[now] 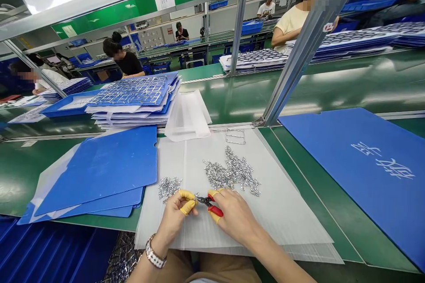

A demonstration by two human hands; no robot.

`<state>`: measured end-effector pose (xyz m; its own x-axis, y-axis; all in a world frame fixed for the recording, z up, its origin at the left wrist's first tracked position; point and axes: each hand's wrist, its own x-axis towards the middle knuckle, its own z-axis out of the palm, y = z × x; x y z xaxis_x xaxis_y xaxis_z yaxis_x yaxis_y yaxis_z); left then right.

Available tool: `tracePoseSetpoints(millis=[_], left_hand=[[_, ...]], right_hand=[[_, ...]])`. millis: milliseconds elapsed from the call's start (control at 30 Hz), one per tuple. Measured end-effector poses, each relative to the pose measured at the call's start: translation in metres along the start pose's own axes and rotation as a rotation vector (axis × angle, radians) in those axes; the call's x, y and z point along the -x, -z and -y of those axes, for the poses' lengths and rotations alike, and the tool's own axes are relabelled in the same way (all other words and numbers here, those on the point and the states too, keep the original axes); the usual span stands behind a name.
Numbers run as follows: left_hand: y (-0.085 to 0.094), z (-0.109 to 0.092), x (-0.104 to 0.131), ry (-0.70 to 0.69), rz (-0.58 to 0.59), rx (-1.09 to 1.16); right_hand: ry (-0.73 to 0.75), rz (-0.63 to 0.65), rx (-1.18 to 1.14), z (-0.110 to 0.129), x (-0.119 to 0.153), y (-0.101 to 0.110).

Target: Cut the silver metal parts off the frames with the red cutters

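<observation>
My right hand [234,212], with yellow finger covers, grips a pair of red-handled cutting pliers [215,210]. Their dark jaws point left and reach the fingertips of my left hand [179,210]. Thumb and forefinger of that hand, also in yellow covers, are pinched around something too small to make out. Just beyond my left hand lies a small heap of shiny silver pieces [168,187]. A larger heap of similar pieces [232,170] spreads beyond my right hand. A thin silver rectangular frame [235,136] lies at the far end of the white sheet [282,212].
Blue plastic sheets [106,163] lie at the left, before a tall stack of layered sheets [133,104] topped with silver frames. At the right is another blue sheet [372,163]. A metal post [299,48] rises behind the table. Several people work beyond.
</observation>
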<state>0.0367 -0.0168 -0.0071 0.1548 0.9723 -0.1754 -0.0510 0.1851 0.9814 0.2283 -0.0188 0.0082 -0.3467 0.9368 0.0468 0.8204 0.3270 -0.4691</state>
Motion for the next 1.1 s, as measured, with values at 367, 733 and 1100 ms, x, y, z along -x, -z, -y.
tracePoseSetpoints(millis=[367,733,1100], left_hand=[[0.0029,0.0012,0.0027,-0.04,-0.006,-0.032],[0.0051,0.0033,0.0022,-0.052,-0.036,-0.032],[0.0074,0.0062,-0.0004,-0.024,-0.026,0.021]], right_hand=[[0.007,0.062,0.018,0.0049,0.0012,0.0031],[0.016,0.077,0.016,0.0036,-0.0007,-0.0017],[0.023,0.106,0.094,0.0028,-0.0032,-0.0024]])
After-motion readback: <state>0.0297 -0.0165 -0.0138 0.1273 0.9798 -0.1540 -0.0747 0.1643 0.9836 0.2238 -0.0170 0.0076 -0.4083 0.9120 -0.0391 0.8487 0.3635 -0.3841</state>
